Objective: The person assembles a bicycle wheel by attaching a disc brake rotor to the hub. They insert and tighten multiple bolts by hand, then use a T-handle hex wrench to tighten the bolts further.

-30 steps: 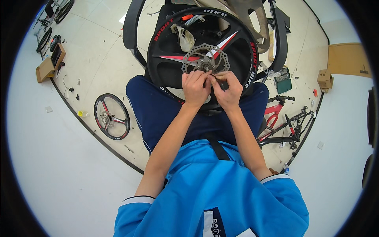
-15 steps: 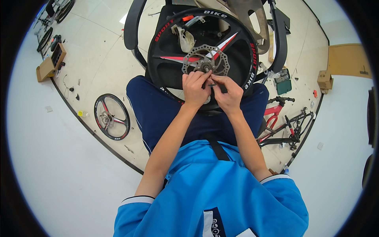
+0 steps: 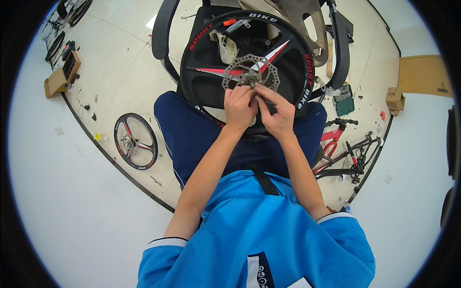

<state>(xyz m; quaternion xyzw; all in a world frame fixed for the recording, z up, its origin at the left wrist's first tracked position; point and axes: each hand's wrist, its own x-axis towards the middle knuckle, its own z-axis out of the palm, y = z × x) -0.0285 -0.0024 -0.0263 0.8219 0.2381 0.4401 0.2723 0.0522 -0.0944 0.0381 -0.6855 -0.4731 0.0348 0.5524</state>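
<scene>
A black three-spoke bicycle wheel (image 3: 189, 79) with red and white accents lies across my lap, partly over a black office chair seat. A perforated disc brake rotor (image 3: 271, 77) is fixed at its hub, and the threaded axle end (image 3: 252, 82) sticks up from the middle. Just below the axle, my left hand (image 3: 239, 108) is closed with its fingertips together. My right hand (image 3: 277, 113) meets it there, thumb and forefinger pinched close to the axle tip. Whatever small piece they may hold is hidden by the fingers.
A crumpled whitish cloth or glove (image 3: 225, 48) lies beyond the rotor, inside the wheel's outline. Chair armrests (image 3: 163, 29) rise on both sides. On the floor are a second wheel (image 3: 136, 141) at left, a bicycle frame (image 3: 348, 153) at right and a green case (image 3: 344, 106).
My right fingers have shifted and curled over at the axle. A small dark piece that showed between my hands is now out of sight. The wheel has stayed in place.
</scene>
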